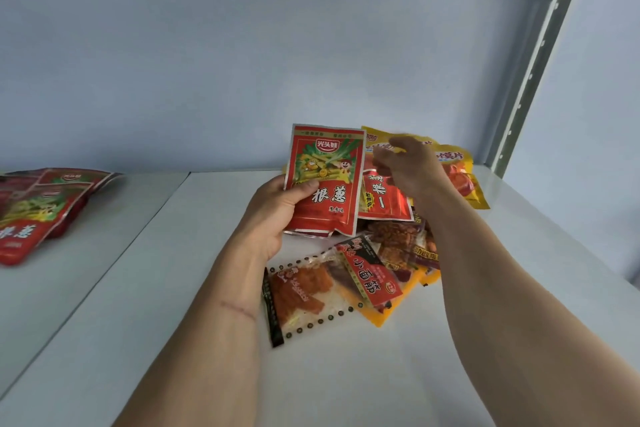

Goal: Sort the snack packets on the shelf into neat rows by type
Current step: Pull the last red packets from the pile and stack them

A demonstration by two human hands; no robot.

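Upright, red packet (323, 180) in left hand (273, 215)

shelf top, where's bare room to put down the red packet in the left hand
Bare white shelf runs between the red packets at far left and the left hand holding the red packet. More lies near the camera, below the clear-window packet. The mixed pile under the right hand is crowded.

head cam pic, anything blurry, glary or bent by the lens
Head view: the right hand is motion-blurred over the pile; the red packet in the left hand reads sharp, with foil glare near its bottom; the red packets at the left edge look smeared; the shelf post leans from wide-angle distortion.
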